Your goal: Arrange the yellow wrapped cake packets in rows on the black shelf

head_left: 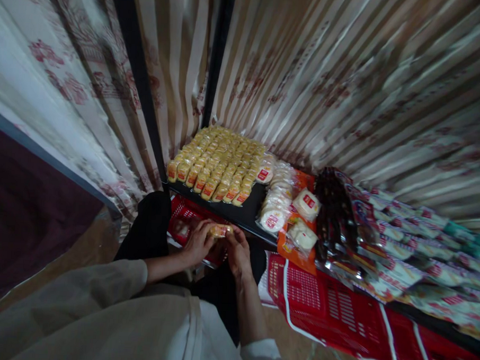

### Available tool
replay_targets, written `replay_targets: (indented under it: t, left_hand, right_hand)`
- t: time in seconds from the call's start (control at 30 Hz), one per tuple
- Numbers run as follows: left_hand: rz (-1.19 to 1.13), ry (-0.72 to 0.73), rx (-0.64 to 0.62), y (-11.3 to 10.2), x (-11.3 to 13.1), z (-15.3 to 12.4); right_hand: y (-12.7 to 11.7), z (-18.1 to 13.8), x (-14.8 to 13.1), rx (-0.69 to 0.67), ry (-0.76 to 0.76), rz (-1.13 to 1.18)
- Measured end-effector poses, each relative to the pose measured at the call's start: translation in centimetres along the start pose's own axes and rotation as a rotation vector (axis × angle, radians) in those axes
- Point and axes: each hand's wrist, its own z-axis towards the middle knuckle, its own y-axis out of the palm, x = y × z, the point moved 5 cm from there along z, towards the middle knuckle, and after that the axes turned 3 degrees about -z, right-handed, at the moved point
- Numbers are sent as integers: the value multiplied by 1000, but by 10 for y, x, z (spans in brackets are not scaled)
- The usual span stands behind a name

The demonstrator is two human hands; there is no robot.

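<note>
Both my hands meet in front of a low black shelf (244, 214). A small wrapped yellow snack packet (219, 230) is held by my left hand (198, 243) and my right hand (238, 252), one at each end of it. Just beyond, on the shelf's left end, several rows of the same yellow packets (217, 165) lie stacked. Under my hands sits a red plastic basket (183, 214), with more packets dimly visible inside.
Round white buns in clear wrap (279, 200) lie right of the yellow rows, then dark packets (334, 216) and colourful wrapped goods (412, 246). Red baskets (330, 306) stand below the shelf at right. Striped curtains hang behind. My knees in dark trousers (150, 226) are at left.
</note>
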Motion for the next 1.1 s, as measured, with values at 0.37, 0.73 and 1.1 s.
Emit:
replay_targets:
  t: [0.37,0.73,1.1]
  left_hand:
    - [-123,-20,112,-2,15,25]
    - [16,293,-219,5,51,54]
    - [152,250,109,-12,57,57]
  right_hand:
    - [-13,0,-14,76,-39,29]
    - [-14,1,-44,27,-484,-773]
    - [10,44,-56,176,-456,-687]
